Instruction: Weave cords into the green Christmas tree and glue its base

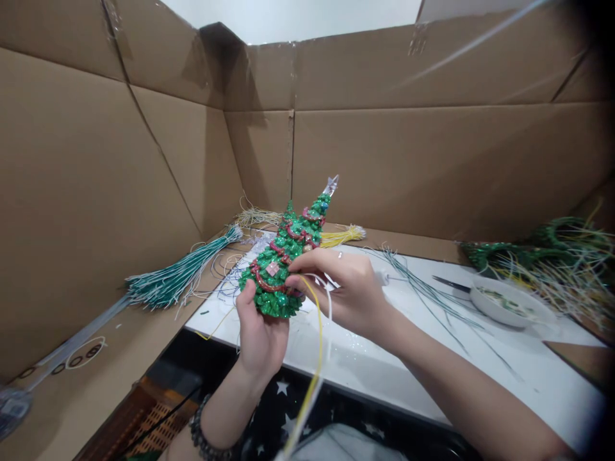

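Note:
A glittery green Christmas tree figurine with red garlands, a pink gift shape and a pale star on top is tilted in front of me. My left hand grips it at the lower end, thumb on the front and the other fingers behind. At its right side my right hand is closed in a pinch against the tree. From those fingertips a yellow wire and a white wire loop down toward my lap. The exact tip of the pinch is partly hidden.
Teal wires lie bundled at left, and a yellow wire bundle sits behind the tree. Loose green wires, a dark-bladed tool and a white bowl of scraps are at right. Cardboard walls surround the white tabletop.

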`<state>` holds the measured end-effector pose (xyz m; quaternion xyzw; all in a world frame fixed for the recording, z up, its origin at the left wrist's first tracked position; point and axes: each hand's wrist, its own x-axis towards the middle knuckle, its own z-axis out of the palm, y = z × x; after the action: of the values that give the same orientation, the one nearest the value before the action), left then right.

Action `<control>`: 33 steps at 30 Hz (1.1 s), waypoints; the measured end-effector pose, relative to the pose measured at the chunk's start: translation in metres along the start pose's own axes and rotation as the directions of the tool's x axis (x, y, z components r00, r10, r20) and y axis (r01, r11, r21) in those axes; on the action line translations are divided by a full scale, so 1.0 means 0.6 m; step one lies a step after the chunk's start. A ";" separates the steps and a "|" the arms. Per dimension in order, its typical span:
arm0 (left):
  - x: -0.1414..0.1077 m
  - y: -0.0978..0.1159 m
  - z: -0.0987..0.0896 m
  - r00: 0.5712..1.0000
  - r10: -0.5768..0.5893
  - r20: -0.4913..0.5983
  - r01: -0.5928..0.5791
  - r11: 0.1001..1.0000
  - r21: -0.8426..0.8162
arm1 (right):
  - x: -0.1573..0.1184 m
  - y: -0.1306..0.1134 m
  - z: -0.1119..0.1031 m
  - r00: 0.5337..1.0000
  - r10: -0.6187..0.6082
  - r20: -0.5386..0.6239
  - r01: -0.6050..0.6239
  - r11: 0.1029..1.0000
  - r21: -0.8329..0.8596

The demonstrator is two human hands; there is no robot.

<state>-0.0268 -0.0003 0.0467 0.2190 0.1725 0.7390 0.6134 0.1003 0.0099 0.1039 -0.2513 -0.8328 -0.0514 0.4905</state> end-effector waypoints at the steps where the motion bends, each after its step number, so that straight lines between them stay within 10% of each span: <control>1: 0.001 0.001 0.001 1.000 -0.010 -0.006 0.010 1.000 -0.009 | 0.001 -0.001 -0.001 1.000 -0.003 0.001 0.003 1.000 0.010; 26: 0.002 -0.001 0.000 1.000 -0.012 -0.008 0.012 1.000 0.011 | 0.004 -0.017 -0.014 0.988 0.098 -0.119 -0.081 0.987 0.142; 33: 0.002 -0.002 -0.002 0.999 -0.028 -0.015 0.028 0.999 0.019 | 0.008 -0.016 -0.021 0.992 0.097 0.086 -0.107 0.986 0.127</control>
<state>-0.0265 0.0010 0.0449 0.2171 0.1872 0.7301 0.6203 0.1040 -0.0011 0.1163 -0.2627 -0.8392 0.0388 0.4745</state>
